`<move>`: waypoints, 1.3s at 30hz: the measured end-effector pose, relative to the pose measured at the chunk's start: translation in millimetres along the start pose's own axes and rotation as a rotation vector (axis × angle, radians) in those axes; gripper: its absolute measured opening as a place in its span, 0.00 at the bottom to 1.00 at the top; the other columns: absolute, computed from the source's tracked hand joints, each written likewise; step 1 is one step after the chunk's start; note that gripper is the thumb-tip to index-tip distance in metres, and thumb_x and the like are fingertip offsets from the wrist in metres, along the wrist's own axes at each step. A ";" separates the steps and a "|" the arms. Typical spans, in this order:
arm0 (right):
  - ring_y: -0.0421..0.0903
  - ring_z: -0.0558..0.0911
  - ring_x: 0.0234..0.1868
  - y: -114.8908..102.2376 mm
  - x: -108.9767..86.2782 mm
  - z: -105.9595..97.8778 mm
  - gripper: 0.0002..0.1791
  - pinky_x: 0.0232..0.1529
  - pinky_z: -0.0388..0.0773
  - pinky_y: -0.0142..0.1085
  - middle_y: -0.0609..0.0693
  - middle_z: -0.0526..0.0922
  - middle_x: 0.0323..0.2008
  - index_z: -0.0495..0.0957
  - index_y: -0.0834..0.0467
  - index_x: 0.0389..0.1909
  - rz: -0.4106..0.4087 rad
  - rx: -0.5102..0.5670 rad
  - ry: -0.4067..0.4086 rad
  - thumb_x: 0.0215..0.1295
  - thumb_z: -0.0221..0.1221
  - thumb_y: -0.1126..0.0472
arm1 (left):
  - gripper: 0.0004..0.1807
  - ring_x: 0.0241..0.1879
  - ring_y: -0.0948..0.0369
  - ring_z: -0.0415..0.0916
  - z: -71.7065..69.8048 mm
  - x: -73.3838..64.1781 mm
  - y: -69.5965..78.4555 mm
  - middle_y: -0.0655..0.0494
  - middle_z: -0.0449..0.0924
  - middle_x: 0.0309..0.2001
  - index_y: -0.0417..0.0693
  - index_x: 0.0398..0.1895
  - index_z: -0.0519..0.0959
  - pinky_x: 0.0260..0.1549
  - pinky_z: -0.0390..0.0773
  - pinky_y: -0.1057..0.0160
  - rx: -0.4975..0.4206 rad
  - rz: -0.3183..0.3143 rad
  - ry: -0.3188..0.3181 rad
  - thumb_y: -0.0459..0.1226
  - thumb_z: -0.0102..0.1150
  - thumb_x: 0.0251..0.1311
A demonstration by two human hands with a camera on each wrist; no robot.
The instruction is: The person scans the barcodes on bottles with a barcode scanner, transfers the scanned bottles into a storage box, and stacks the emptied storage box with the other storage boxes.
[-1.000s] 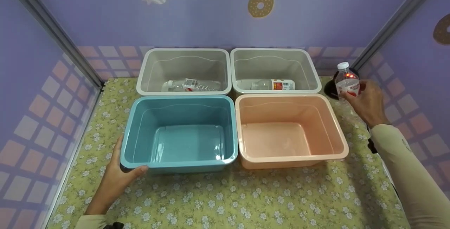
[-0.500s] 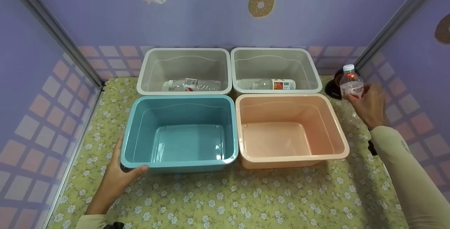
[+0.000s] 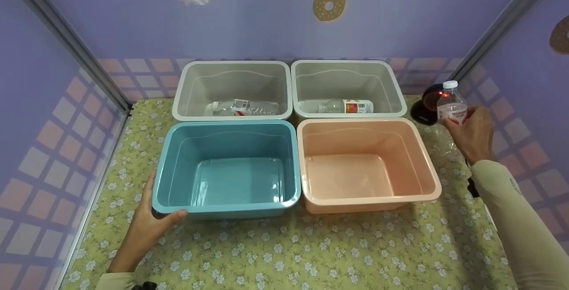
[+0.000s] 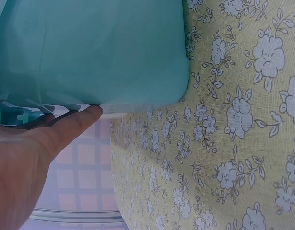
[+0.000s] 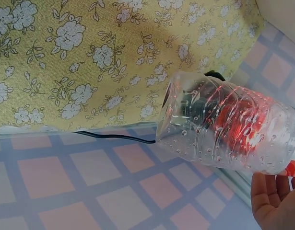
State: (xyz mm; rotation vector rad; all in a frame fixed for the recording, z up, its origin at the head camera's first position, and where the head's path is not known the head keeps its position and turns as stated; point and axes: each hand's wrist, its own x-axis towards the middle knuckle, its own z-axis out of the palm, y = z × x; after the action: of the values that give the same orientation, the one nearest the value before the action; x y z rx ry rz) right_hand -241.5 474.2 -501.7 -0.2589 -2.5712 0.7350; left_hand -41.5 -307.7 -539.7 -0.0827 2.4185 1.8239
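My right hand (image 3: 473,132) grips a clear plastic bottle (image 3: 452,111) with a white cap and a red-and-white label. The bottle stands upright in front of a black rounded device (image 3: 424,111), and red light falls on it. Water drops cling to the bottle's clear wall (image 5: 205,124) in the right wrist view. At the near left corner of the teal bin (image 3: 226,208), my left hand (image 3: 149,223) rests with fingers along the side and thumb at the front rim. In the left wrist view, its fingers (image 4: 77,122) lie straight against the bin's wall.
A peach bin (image 3: 371,202) stands beside the teal one. Behind them, a left grey bin (image 3: 233,64) and a right grey bin (image 3: 346,64) each hold a clear bottle lying down. Purple walls (image 3: 266,18) surround the flowered tablecloth (image 3: 275,254). A black cable (image 5: 113,137) runs along its edge.
My right hand has moved the bottle a little to the right, and its label has turned slightly. More of the black device shows. My left hand stays put on the teal bin.
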 end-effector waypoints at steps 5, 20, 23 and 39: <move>0.55 0.70 0.44 -0.5 0.4 4.4 0.34 0.42 0.64 0.44 0.65 0.72 0.46 0.71 0.75 0.56 0.008 0.010 0.043 0.68 0.76 0.53 | 0.68 0.80 0.28 0.58 -0.5 -0.7 0.5 0.34 0.38 0.89 0.78 0.91 0.27 0.55 0.79 0.72 0.014 -0.012 0.005 0.38 0.74 0.72; 0.52 0.67 0.43 -5.9 0.5 15.7 0.38 0.44 0.64 0.45 0.61 0.69 0.46 0.68 0.74 0.57 0.056 0.040 0.063 0.69 0.74 0.47 | 0.68 0.79 0.29 0.59 1.0 -1.7 -0.9 0.33 0.40 0.88 0.76 0.91 0.29 0.54 0.81 0.73 -0.035 0.006 0.008 0.35 0.74 0.71; 0.54 0.67 0.45 -6.5 1.4 17.9 0.37 0.46 0.64 0.48 0.61 0.68 0.46 0.68 0.74 0.56 0.050 0.037 0.076 0.69 0.75 0.48 | 0.68 0.79 0.30 0.59 1.2 -1.7 -0.7 0.33 0.40 0.88 0.76 0.91 0.29 0.55 0.80 0.73 -0.044 0.003 0.008 0.35 0.74 0.71; 0.56 0.68 0.46 -3.8 12.1 29.6 0.34 0.52 0.66 0.53 0.50 0.64 0.40 0.70 0.72 0.53 0.069 0.044 0.133 0.67 0.75 0.49 | 0.68 0.79 0.28 0.58 1.3 -2.8 0.8 0.32 0.40 0.88 0.74 0.91 0.28 0.56 0.79 0.73 -0.030 0.021 0.006 0.34 0.73 0.72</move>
State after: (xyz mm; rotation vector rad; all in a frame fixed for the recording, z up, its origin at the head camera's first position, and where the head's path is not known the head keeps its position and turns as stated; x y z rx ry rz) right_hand -266.3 461.1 -517.6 -0.3713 -2.4283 0.7723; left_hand -38.8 -306.3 -539.0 -0.0665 2.4053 1.8721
